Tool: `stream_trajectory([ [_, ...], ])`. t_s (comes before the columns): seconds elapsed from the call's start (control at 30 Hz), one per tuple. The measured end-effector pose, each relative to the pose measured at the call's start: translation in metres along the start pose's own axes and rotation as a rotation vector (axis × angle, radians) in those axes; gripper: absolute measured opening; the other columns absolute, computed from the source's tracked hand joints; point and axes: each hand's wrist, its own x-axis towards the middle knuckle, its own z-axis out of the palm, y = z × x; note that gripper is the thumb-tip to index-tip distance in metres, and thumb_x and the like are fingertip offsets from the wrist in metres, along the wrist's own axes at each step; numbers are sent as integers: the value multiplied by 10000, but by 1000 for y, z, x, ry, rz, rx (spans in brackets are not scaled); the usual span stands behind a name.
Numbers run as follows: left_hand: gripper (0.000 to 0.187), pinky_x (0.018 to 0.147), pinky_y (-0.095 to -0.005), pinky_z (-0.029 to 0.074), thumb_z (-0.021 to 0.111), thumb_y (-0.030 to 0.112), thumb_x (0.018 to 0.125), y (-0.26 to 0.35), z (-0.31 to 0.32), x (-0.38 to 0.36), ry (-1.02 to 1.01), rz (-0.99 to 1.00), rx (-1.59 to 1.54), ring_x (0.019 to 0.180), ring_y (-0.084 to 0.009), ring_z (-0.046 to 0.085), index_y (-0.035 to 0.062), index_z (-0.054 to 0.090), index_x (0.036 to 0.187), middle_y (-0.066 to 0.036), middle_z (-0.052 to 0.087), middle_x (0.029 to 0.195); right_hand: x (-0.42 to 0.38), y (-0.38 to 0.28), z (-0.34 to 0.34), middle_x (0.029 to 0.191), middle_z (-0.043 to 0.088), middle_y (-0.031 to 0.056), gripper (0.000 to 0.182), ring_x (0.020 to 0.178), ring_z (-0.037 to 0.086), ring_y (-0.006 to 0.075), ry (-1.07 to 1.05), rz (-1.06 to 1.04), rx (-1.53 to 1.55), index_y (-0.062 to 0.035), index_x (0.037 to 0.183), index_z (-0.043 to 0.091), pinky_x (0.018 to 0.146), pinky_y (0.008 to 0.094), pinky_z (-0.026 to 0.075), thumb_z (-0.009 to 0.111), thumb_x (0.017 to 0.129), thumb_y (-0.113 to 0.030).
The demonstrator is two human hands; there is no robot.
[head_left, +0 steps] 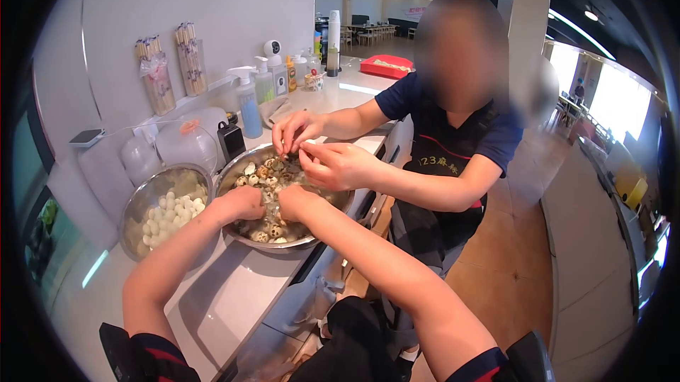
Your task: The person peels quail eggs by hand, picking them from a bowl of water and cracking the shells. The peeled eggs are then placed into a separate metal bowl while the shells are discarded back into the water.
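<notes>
A large metal bowl (303,242) on the counter holds speckled quail eggs (275,230) with bits of shell among them. My left hand (244,203) reaches into its left side, fingers curled. Close by, over the middle of the same bowl, is my right hand (296,202), also with bent fingers. Whatever either hand grips is hidden behind the fingers. A second metal bowl (130,206) to the left contains many smooth white peeled eggs (170,216); my left forearm crosses in front of it.
Opposite me, a co-worker's hands (331,164) pinch something small over the egg bowl. Pump bottles (249,107), a black box (231,141) and a small white camera (273,49) stand along the wall. Chopstick holders (157,83) hang above. A red tray (386,65) sits farther back.
</notes>
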Motion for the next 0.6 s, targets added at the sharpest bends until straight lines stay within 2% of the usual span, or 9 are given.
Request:
stream_trajectory([
  [0.07,282,692,-360,456,504,236,666,-5,-2,5,-190,138,-2,754,-310,586,7,614,788,-184,602,788,3,0,-3,860,596,212,223,846,588,307,-117,130,33,16,833,616,734,386,466,538,669,-114],
  [0.13,286,690,-347,448,515,217,643,6,-4,0,-319,187,-57,763,-286,585,9,609,815,-187,602,801,3,0,-7,907,578,234,266,896,571,306,-141,120,92,29,898,586,751,384,460,536,673,-104],
  [0.2,267,686,-345,447,499,184,655,10,0,-1,-292,261,-44,772,-284,584,-2,600,818,-187,601,795,4,0,2,880,614,154,261,830,600,269,-4,160,35,-18,887,622,724,357,470,580,645,-107],
  [0.23,261,687,-349,448,496,173,654,10,3,2,-272,243,-49,781,-290,584,-5,600,814,-190,601,796,2,0,4,885,612,160,284,833,597,279,57,169,57,-12,903,615,726,359,468,587,643,-122],
  [0.27,255,688,-353,450,493,162,653,8,7,3,-254,220,-58,790,-295,584,-7,600,810,-192,600,797,4,2,3,885,612,160,284,833,597,279,50,160,64,-12,903,615,726,359,468,587,643,-122],
  [0.33,261,690,-358,453,495,165,650,4,8,4,-217,177,-19,802,-300,583,-8,603,813,-195,600,800,3,0,-8,989,556,218,384,901,562,322,-165,157,67,6,1033,495,765,379,454,548,680,-134],
  [0.47,285,694,-370,458,503,184,643,-3,7,8,-162,157,176,829,-311,578,-6,613,825,-202,598,810,7,5,-3,991,559,201,413,885,570,317,-141,170,-12,-1,1056,475,753,387,454,542,689,-178],
  [0.53,292,689,-367,457,502,199,643,1,6,7,-159,149,174,809,-306,582,-8,614,817,-204,597,805,6,6,-4,1002,556,197,420,884,571,317,-119,152,-38,-3,1070,465,748,397,452,527,697,-185],
  [0.6,285,681,-366,456,503,203,647,0,14,12,-256,263,21,787,-292,588,-5,615,807,-197,600,801,6,6,-2,997,559,196,414,882,571,317,-130,151,-12,-12,1082,462,756,398,447,511,702,-171],
])
